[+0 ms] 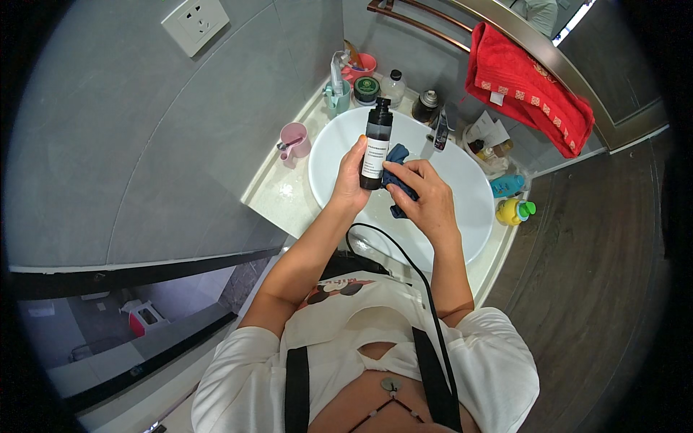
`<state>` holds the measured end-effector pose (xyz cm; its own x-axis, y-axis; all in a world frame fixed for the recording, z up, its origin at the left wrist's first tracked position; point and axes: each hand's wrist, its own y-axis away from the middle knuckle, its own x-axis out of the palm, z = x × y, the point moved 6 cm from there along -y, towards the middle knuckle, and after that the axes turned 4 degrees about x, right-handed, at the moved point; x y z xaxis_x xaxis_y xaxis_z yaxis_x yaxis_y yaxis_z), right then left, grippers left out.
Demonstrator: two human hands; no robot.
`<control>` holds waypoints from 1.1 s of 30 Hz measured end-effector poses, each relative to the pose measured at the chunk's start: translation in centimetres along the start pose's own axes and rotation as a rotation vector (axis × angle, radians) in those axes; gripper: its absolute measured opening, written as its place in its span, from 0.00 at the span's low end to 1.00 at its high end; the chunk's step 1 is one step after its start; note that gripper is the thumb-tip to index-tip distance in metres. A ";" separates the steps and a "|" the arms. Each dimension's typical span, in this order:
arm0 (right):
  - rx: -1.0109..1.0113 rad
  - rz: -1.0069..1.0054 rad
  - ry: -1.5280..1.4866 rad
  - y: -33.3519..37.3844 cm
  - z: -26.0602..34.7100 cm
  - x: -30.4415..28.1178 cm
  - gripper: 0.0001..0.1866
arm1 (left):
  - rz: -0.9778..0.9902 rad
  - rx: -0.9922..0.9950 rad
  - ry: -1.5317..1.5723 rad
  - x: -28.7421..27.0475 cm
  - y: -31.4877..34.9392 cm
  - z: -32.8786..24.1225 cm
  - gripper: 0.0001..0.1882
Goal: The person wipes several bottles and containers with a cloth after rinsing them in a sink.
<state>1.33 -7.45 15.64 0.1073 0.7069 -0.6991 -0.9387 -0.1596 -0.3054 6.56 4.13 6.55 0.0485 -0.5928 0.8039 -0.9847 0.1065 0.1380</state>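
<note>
A dark pump bottle (pixel 376 149) with a white label stands nearly upright in my left hand (pixel 351 177), whose fingers wrap round its lower part. My right hand (pixel 427 196) grips a crumpled dark blue cloth (pixel 398 156) close against the bottle's right side. Both hands are above the white oval sink (pixel 328 144), and part of the cloth hangs below my right fingers. The fingers of my left hand behind the bottle are hidden.
Left of the sink stands a pink cup (pixel 294 140). Behind it are a green-lidded jar (pixel 367 89), a clear bottle (pixel 393 88), a dark can (pixel 426 106) and the faucet (pixel 442 133). Blue (pixel 507 185) and yellow bottles (pixel 512 212) stand right. A black cable (pixel 426 278) crosses my front.
</note>
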 end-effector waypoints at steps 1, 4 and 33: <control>0.002 0.001 -0.002 0.0 0.0 0.0 0.18 | 0.006 -0.007 -0.005 -0.1 -0.1 0.2 0.18; 0.056 -0.059 -0.087 -0.1 -0.7 -0.2 0.17 | 0.040 -0.013 -0.081 -1.0 -0.3 0.5 0.22; -0.014 0.072 -0.160 2.3 -6.3 4.6 0.12 | -0.118 -0.182 0.056 -5.2 -2.4 2.6 0.22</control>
<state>1.71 -8.88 7.64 -0.0145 0.7936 -0.6083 -0.9373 -0.2226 -0.2681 8.21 4.89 0.58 0.1764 -0.5648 0.8062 -0.9254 0.1839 0.3313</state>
